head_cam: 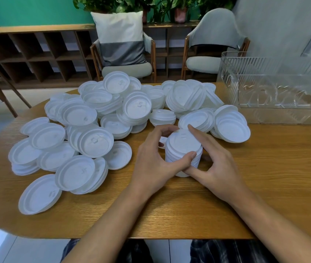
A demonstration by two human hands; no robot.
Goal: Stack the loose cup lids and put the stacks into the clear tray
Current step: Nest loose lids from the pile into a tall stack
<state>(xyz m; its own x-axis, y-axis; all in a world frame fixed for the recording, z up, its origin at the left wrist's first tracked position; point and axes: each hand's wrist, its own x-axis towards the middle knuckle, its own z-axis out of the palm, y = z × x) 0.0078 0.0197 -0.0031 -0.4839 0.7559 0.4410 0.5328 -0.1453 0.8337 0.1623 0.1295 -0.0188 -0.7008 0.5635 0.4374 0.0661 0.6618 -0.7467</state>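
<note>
Your left hand point(154, 162) and right hand point(215, 160) both curl their fingers point(188, 156) round an upright stack of lids point(184, 147) standing on the table point(264, 177). Loose lids point(94, 120) heap behind it and to its left. A few lean between it and the clear tray point(276, 88) at far right.

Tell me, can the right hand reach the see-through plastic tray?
Probably yes. The right hand, gripping the white stack of lids with the left hand, has mostly bare wooden table between it and the clear ribbed plastic tray, whose top is open.
</note>
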